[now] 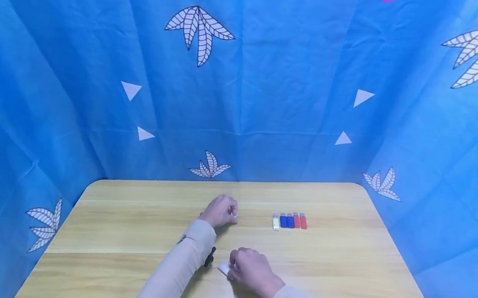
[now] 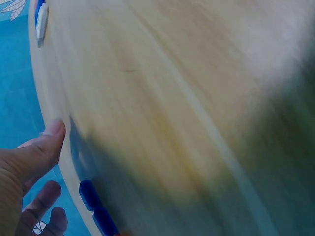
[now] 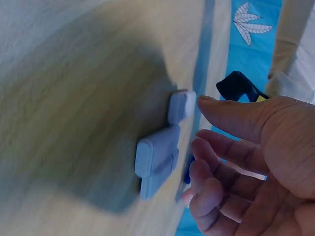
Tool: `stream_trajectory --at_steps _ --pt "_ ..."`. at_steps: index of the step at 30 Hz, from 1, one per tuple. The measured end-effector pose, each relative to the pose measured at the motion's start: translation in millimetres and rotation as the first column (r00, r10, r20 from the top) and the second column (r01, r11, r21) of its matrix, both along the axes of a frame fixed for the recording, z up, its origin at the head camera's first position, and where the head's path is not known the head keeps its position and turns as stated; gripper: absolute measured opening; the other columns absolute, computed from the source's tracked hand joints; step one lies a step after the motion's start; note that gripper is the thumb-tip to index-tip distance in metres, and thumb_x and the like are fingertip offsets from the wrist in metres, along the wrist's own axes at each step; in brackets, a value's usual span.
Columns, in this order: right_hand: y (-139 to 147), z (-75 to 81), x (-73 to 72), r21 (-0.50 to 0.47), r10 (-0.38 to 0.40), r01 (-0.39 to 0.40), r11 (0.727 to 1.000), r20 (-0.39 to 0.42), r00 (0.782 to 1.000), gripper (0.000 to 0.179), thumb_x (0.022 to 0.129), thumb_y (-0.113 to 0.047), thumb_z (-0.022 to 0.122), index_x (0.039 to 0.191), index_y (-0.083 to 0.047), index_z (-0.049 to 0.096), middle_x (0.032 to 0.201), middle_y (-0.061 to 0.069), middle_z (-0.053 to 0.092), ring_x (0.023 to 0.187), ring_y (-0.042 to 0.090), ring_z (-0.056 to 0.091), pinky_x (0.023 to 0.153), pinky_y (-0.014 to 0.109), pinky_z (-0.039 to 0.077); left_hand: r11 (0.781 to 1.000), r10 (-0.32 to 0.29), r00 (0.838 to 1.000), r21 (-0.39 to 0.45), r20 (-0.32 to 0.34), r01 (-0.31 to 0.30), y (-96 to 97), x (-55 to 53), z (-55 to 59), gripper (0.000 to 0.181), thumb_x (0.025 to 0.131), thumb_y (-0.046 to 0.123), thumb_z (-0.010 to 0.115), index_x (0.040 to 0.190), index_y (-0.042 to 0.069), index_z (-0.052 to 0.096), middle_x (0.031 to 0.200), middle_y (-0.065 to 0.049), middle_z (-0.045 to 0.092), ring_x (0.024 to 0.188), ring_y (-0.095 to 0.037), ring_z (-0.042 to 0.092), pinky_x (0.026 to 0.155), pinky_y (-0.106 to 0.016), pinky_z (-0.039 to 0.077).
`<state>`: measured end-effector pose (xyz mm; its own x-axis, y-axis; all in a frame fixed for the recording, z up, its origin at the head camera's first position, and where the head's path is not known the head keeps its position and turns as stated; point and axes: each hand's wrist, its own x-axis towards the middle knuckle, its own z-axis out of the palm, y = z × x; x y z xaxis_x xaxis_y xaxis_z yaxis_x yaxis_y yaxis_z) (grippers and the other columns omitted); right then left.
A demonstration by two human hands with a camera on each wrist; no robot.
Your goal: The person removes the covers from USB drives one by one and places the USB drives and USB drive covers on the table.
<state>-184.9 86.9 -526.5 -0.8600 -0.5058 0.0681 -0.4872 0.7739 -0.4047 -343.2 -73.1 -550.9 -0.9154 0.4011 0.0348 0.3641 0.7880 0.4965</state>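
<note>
Toward the back of the table my left hand (image 1: 221, 211) curls thumb and fingers about a small white piece (image 1: 234, 216), like the flash drives nearby. Two blue flash drives (image 2: 89, 195) lie below that hand in the left wrist view; the arm hides them from the head view. Nearer the front, my right hand (image 1: 252, 271) hovers low over white flash drives (image 1: 224, 268), its fingers loosely bent. In the right wrist view these pale drives (image 3: 157, 147) lie on the table, and the thumb (image 3: 216, 113) points at the end of one.
To the right of the left hand, a row of flash drives holds a white one (image 1: 276, 222), two blue ones (image 1: 287, 222) and two red ones (image 1: 300, 221). Patterned blue curtain (image 1: 275, 97) borders the wooden table (image 1: 343, 259) at the back and sides.
</note>
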Motion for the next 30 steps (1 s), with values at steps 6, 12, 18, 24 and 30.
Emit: stream_trajectory --at_steps 6,12,18,24,30 --pt "-12 -5.6 -0.1 0.052 0.013 -0.011 0.999 -0.020 1.000 0.025 0.074 -0.027 0.088 0.081 -0.015 0.067 0.073 -0.005 0.059 0.062 0.007 0.050 0.051 0.021 0.041 1.000 0.018 1.000 -0.013 -0.016 -0.018 -7.2 -0.3 -2.3 0.018 0.078 0.007 0.082 0.071 0.015 0.068 0.089 -0.001 0.070 0.097 -0.022 0.058 0.093 -0.042 0.051" --pt "-18 -9.5 0.2 0.105 0.005 -0.002 0.994 -0.030 1.000 0.025 0.074 -0.023 0.086 0.074 -0.015 0.062 0.071 -0.005 0.053 0.061 0.008 0.045 0.049 0.023 0.039 0.999 0.013 0.999 -0.029 -0.038 -0.014 -9.2 2.3 -1.1 0.016 0.076 0.006 0.083 0.072 0.012 0.069 0.086 -0.003 0.070 0.094 -0.024 0.058 0.093 -0.045 0.050" --pt "-23 -8.6 1.3 0.123 0.006 -0.010 0.992 0.034 0.999 0.025 0.074 -0.018 0.085 0.078 -0.012 0.061 0.074 -0.001 0.056 0.063 0.011 0.047 0.054 0.024 0.045 0.999 0.036 0.997 -0.012 -0.075 -0.037 -12.5 8.4 4.7 0.016 0.078 0.013 0.086 0.087 0.010 0.073 0.102 -0.007 0.074 0.101 -0.027 0.058 0.098 -0.047 0.048" --pt "-23 -8.0 -0.9 0.095 -0.010 -0.002 0.995 0.126 0.992 0.023 0.078 -0.024 0.084 0.079 -0.014 0.063 0.073 -0.004 0.057 0.064 0.009 0.048 0.056 0.024 0.045 0.987 0.117 0.973 0.128 -0.198 -0.093 -19.1 25.5 31.1 0.020 0.083 0.020 0.083 0.097 0.009 0.074 0.114 -0.011 0.075 0.117 -0.033 0.058 0.109 -0.053 0.042" --pt "-6 14.8 -16.2 -0.240 0.063 0.034 0.970 0.384 0.921 0.023 0.094 -0.026 0.070 0.079 -0.010 0.065 0.070 0.004 0.064 0.055 0.008 0.049 0.048 0.022 0.045 0.940 0.138 0.987 0.323 -0.081 -0.105 -27.2 65.2 58.7 0.021 0.099 0.033 0.065 0.104 0.014 0.072 0.105 -0.007 0.075 0.103 -0.023 0.067 0.099 -0.042 0.054"
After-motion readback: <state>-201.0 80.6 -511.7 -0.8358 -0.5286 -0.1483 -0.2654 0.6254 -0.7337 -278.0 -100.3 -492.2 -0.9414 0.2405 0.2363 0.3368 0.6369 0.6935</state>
